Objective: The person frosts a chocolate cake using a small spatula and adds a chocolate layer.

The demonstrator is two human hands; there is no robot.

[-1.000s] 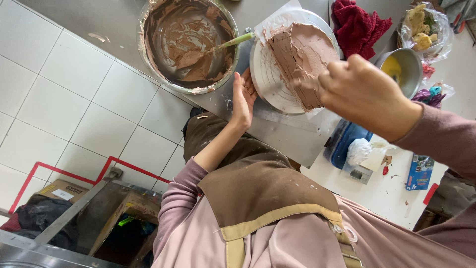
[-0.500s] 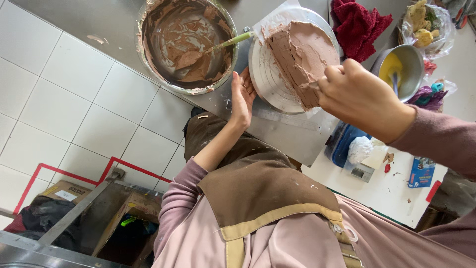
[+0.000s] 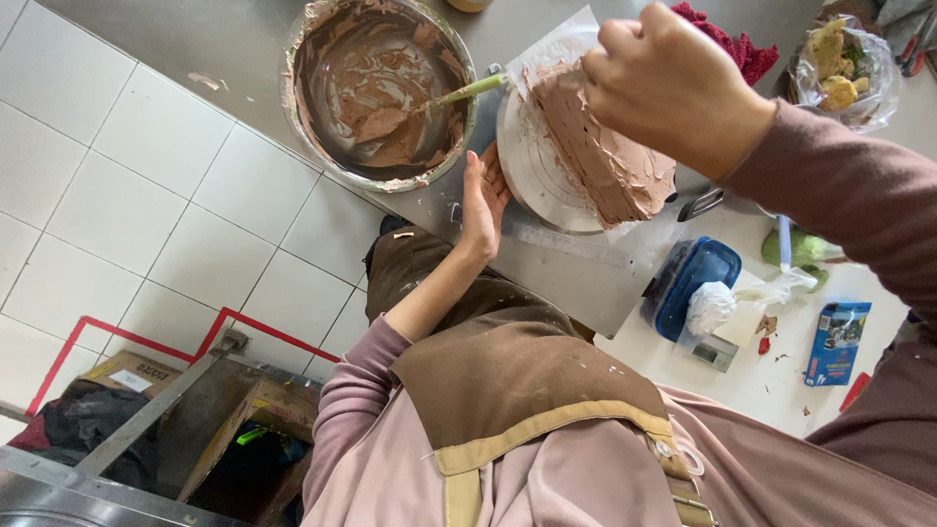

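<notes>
Resting flat, open left hand (image 3: 483,200) touches round turntable (image 3: 532,181); clenched right hand (image 3: 673,83) over rough brown-frosted cake (image 3: 600,156).

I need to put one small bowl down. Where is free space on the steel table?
The steel table is bare left of the mixing bowl. Crowded: between bowl and cake, where the left hand rests, and around the blue container.

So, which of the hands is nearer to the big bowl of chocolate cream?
Left. The left hand is just beside the bowl, at the turntable's edge; the right hand is over the cake, farther off.
</notes>
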